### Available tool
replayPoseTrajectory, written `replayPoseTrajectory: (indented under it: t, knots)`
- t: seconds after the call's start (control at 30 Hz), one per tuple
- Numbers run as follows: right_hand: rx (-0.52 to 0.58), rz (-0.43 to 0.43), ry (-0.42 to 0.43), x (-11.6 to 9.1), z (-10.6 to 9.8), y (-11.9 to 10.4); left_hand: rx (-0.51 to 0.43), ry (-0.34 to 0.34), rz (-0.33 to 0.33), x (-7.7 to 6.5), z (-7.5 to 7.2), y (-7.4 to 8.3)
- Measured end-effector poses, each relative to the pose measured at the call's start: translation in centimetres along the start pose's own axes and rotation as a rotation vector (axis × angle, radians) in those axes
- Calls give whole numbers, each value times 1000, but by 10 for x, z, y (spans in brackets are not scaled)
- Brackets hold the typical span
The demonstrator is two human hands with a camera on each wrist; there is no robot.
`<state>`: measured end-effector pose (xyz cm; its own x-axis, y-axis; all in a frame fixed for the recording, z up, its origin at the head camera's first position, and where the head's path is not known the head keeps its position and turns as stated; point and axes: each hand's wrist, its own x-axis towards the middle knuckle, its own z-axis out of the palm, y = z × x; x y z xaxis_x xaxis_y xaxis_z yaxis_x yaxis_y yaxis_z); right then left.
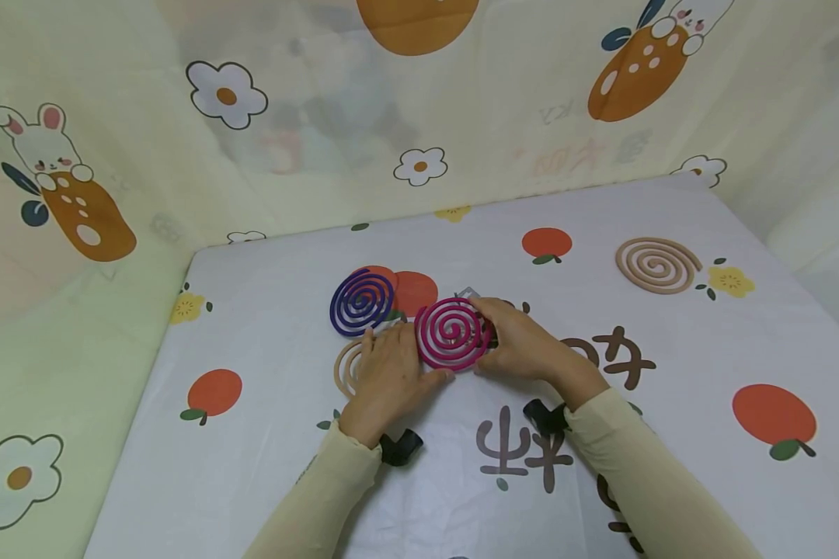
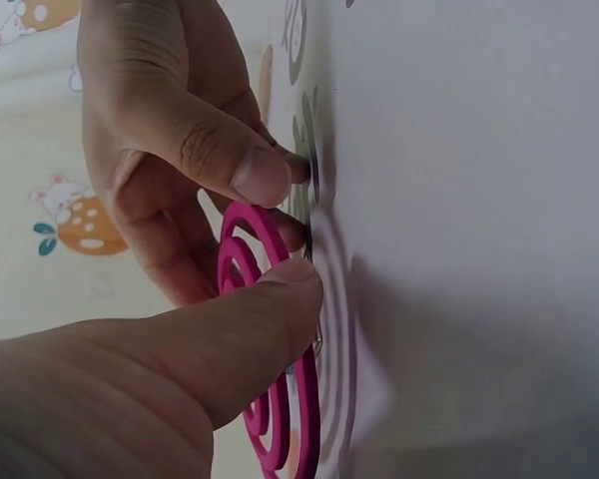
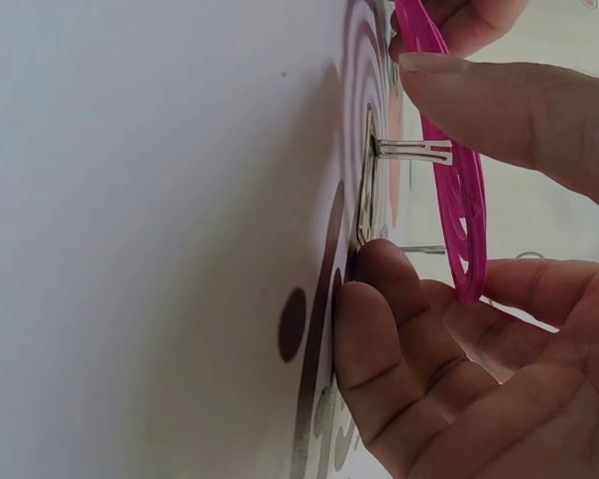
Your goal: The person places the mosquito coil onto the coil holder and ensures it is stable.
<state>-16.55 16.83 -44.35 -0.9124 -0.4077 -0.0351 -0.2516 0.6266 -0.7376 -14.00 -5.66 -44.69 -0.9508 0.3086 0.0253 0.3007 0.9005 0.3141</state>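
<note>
Pink spiral coil (image 1: pixel 453 332) sits just above the metal stand (image 3: pixel 411 150), its rim held between the left hand (image 1: pixel 391 365) and right hand (image 1: pixel 524 341), fingers bent close about the edge; seating on the prongs cannot be told. Judgement: keep it level over the stand, line prongs with ring gaps, press lightly and evenly, as thin rings may flex or snap. Outward from the stand: beige coil (image 1: pixel 346 371) to the near left, partly hidden; purple coil (image 1: pixel 361 303) left; second beige coil (image 1: pixel 657 265) well apart, right.
</note>
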Motion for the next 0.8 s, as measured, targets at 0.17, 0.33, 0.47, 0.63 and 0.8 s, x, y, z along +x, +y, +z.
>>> replayPoseTrajectory:
  t: [0.17,0.33,0.47,0.63,0.8]
  knots:
    - [-13,2,-6,3,-1,1,11,11,-8,1,0,0]
    - [119,7,-58,3,-7,2,14,17,-9,2,0,1]
    - [224,63,-75,5,-19,9,20,6,-17,4,-2,1]
    - [81,95,53,21,-35,24,0,-12,-37,5,-3,1]
    - [-34,128,54,47,-41,39,-49,-38,-59,5,-3,0]
